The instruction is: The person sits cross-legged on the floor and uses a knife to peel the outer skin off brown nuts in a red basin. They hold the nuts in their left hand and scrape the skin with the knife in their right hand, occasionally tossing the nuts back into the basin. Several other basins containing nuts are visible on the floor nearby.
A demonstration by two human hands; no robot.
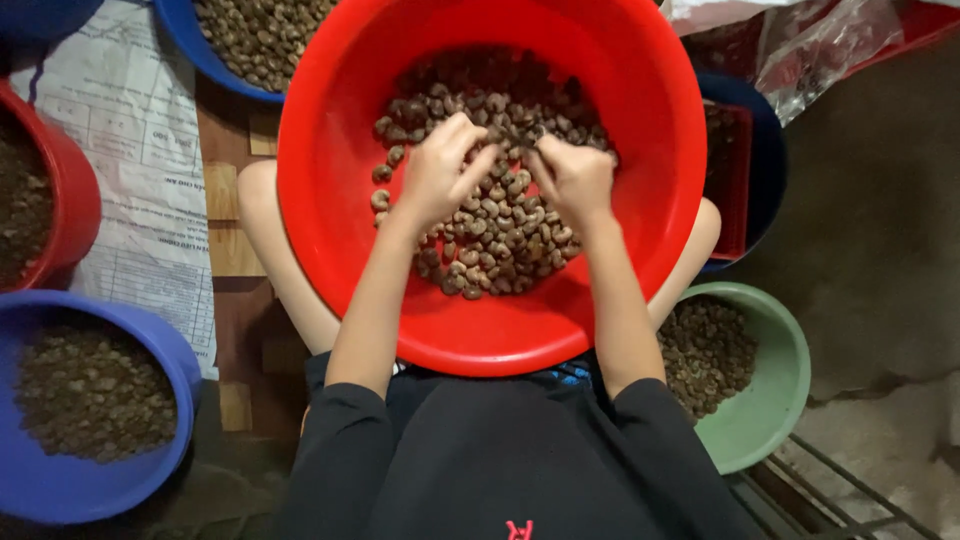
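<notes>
We see a large red basin (330, 150) filling the centre of the frame, resting on the person's lap; its rim runs close to the top edge of the frame and curves down to the mid-lower centre. A heap of brown nuts (500, 225) lies in the basin's middle and far side; the near wall and left wall of the basin show bare red, so there is open room around the heap.

Our left hand (440, 172) sits just left of centre, fingers curled together and pinching at the top of the heap; whether it grips a single nut we cannot tell. Our right hand (575, 178) lies just beside it, fingers bent inward and nearly closed over the nuts; what it holds is hidden. The fingertips of the two hands nearly meet.

Around the red basin the space is crowded: a blue bowl of nuts (90, 480) at lower left; a green bowl of nuts (775, 400) at lower right, its rim tucked under the red basin's edge; another red tub (70, 190) at the left edge; a blue bowl (190, 40) at upper left; printed paper (140, 150) between them.
</notes>
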